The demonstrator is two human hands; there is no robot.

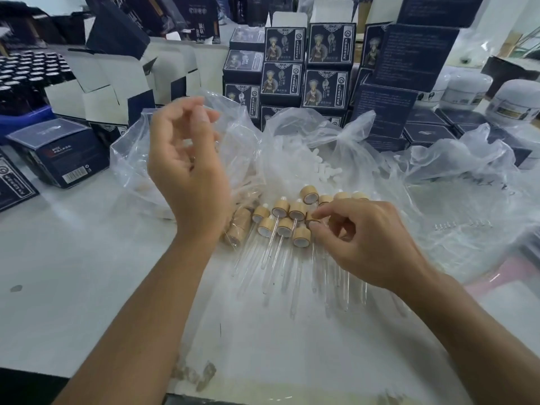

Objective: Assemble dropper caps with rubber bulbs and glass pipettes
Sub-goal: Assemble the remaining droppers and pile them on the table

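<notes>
Obs., bench view from above the hands.

L hand (184,159) raised off the table, over the clear plastic bag (140,165) at left; fingers loosely curled, thumb near fingertips, blurred. Cannot tell whether anything is pinched there.

R hand (365,238) low, just above the table surface (73,258), thumb and index pinching a bamboo dropper cap (311,217) at the right edge of the cap cluster. Other fingers curled in, not gripping anything visible.

Assembled droppers (282,222): approx. a dozen bamboo-collared caps w/ white bulbs lie in a loose cluster mid-table, between the two hands, touching one another. Their glass pipettes (271,247) point toward the viewer, lying flat on a clear plastic sheet (292,346).

Loose bamboo caps (239,226), stacked in a sleeve inside the left bag, just left of the cluster. White rubber bulbs (327,171) heaped in a second clear bag (306,135) behind the cluster. More loose pipettes (464,225) in a row to the far right under plastic, well apart from the hands; detail faint.

Backdrop: dark blue printed cartons (283,77) stacked behind the bags; open white-flapped cartons (96,83) at left; tray of dark bottles (29,74) far left; white jars (464,89) upper right.
</notes>
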